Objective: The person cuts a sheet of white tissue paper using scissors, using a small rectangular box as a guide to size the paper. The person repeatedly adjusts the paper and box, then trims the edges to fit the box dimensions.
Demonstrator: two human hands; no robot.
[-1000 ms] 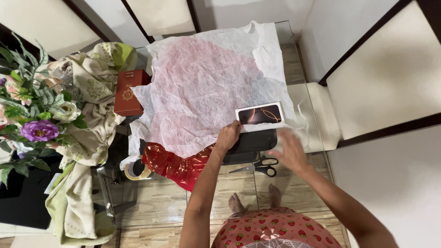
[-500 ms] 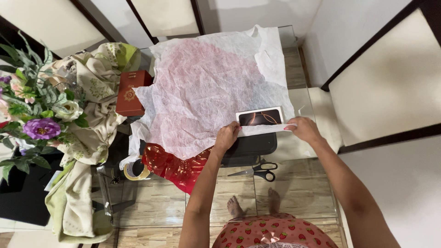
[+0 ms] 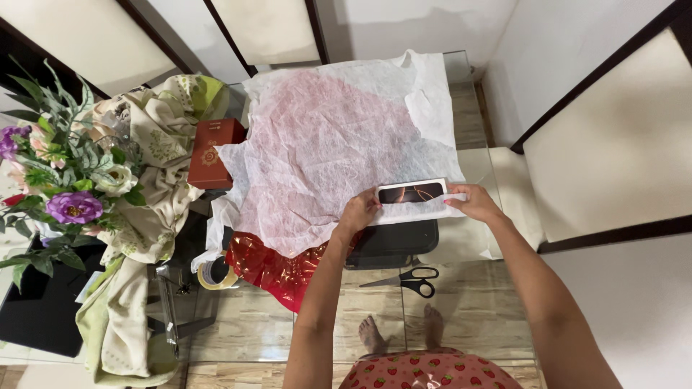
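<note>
Both your hands on box (image 3: 412,200), centre-right of frame: left hand (image 3: 358,213) fingers clamped on its left end, right hand (image 3: 472,202) on right end. Placing step, over white paper (image 3: 324,144); next, square it gently.

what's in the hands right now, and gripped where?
Both hands hold one flat white rectangular box with a dark printed top over the white tissue paper: left hand at its left end, right hand at its right end.
</note>
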